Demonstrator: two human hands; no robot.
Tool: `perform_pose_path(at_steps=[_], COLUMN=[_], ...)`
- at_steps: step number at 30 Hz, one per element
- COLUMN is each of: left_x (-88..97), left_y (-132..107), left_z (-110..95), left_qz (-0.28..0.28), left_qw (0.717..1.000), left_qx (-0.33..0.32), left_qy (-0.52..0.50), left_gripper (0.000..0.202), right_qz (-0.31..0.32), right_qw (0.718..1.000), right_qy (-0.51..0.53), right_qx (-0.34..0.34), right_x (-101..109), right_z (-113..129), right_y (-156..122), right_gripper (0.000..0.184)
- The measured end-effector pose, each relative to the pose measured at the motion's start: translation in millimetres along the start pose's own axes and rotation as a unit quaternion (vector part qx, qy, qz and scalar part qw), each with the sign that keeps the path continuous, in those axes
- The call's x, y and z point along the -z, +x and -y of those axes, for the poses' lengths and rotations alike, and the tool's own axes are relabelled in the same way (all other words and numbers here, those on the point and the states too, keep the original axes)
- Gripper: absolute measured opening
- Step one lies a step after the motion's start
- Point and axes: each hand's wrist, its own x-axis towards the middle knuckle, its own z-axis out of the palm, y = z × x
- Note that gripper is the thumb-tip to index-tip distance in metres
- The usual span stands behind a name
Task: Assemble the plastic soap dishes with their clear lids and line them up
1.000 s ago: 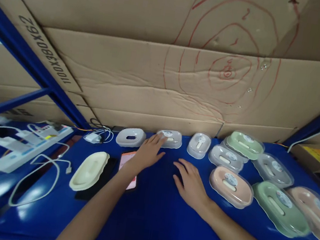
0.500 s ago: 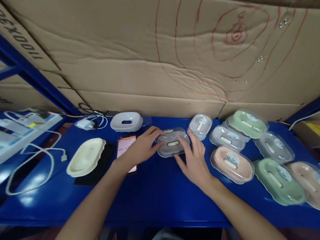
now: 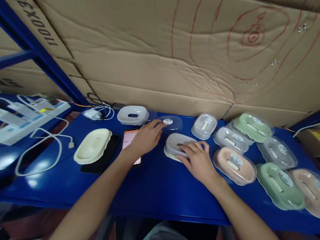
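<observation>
A grey oval soap box (image 3: pixel 175 141) with a pale base stands before me on the blue table. My right hand (image 3: pixel 200 161) is closed on its right side, fingers over the top near the slot and thumb at the front edge. Behind it is a clear plastic lid (image 3: pixel 175 124) with a round label. My left hand (image 3: pixel 148 138) has its fingertips on the lid's left edge, fingers bent and pinching it. Partly under the left forearm lies a phone (image 3: pixel 129 139) with a lit screen.
A cream tray (image 3: pixel 93 146) rests on a black pad (image 3: pixel 107 156) at left; a pale grey cover (image 3: pixel 133 115) sits behind. Lidded boxes in grey, peach (image 3: pixel 234 165) and green (image 3: pixel 281 186) crowd the right. A power strip (image 3: pixel 30 121) with cables lies far left; cardboard (image 3: pixel 128 52) stands behind.
The clear lid has come off the grey soap box and moved back and left with my left hand. My right hand now grips the box. The view has shifted slightly.
</observation>
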Motion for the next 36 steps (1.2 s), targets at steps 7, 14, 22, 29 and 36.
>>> perform_pose_path(at_steps=[7, 14, 22, 29, 36], left_x=[9.5, 17.3, 19.0, 17.5, 24.9], left_y=[2, -5, -3, -3, -8], left_z=[-16, -40, -27, -23, -12], left_qz=[0.026, 0.158, 0.155, 0.127, 0.173], left_qw=[0.999, 0.978, 0.988, 0.991, 0.982], left_qx=[-0.017, -0.107, -0.010, 0.024, -0.032], left_qy=[-0.014, -0.084, -0.001, 0.031, -0.063], left_gripper=[0.032, 0.011, 0.033, 0.040, 0.045], right_qz=[-0.105, -0.112, -0.021, -0.003, -0.011], right_qw=[0.989, 0.978, 0.992, 0.994, 0.995], right_qy=[0.031, 0.009, -0.057, -0.063, -0.049], right_qx=[-0.100, -0.175, -0.115, -0.084, -0.084], right_x=[12, 20, 9, -1, 5], right_z=[-7, -16, -12, -12, -11], right_y=[2, 4, -1, -4, -2], right_gripper=[0.044, 0.055, 0.036, 0.033, 0.033])
